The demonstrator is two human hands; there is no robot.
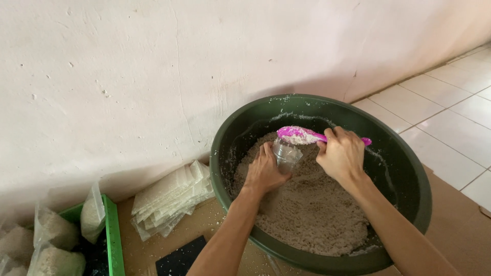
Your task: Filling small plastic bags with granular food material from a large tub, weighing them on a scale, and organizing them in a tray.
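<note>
A big dark green basin [409,168] holds a heap of pale crumbly grain mix [312,209]. My left hand [263,171] rests on the mix and holds a small clear plastic bag [285,153] open and upright. My right hand [341,153] grips a pink spoon [302,135] by its handle. The spoon's bowl is loaded with the mix and hovers just above the bag's mouth.
A stack of empty clear plastic bags [171,199] lies left of the basin by the white wall. At the lower left a green crate [113,235] holds filled bags [53,230]. A dark flat object [181,258] lies on brown cardboard [460,225]. White floor tiles [450,112] lie to the right.
</note>
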